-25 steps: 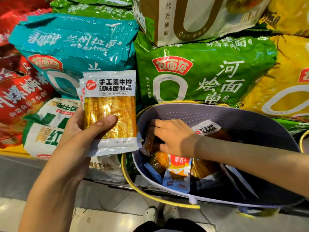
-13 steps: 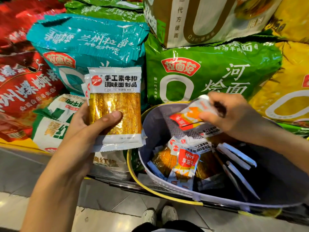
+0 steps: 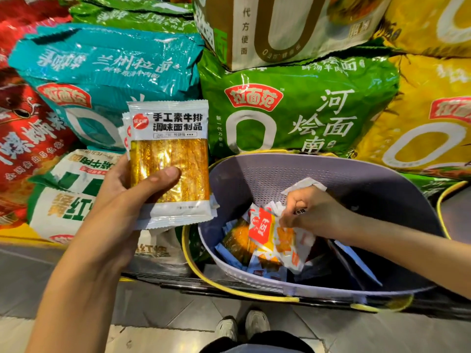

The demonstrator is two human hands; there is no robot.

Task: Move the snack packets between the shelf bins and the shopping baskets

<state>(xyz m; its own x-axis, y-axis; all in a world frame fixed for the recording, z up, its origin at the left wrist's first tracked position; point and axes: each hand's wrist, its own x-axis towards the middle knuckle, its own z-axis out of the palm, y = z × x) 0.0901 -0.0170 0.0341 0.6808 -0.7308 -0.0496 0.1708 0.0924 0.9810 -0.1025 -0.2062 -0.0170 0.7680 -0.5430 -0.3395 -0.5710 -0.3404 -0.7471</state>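
Snack packets at the far left: a thin stack, upright, label outward, gripped by the left hand, thumb pressed across the gold front, fingers curled behind. At least one more packet edge visible behind the front one; exact count not readable. Beyond that hand, a teal noodle bag on the shelf, untouched. Just right of the left hand, a grey shopping basket, its yellow handle hanging below the near rim. Inside it, under and beside the right hand, loose packets in a heap, orange and white, some lying on edge. Right hand down in the basket, fingers curled tight on a white packet, with a corner poking up above the knuckles. Reads as mid-task: probably collecting packets out of the basket into the left-hand stack for a shelf bin, with no bin in view. Done, by the look of it: a few gathered in the left hand. Left: a good many in the basket, and the placing itself.
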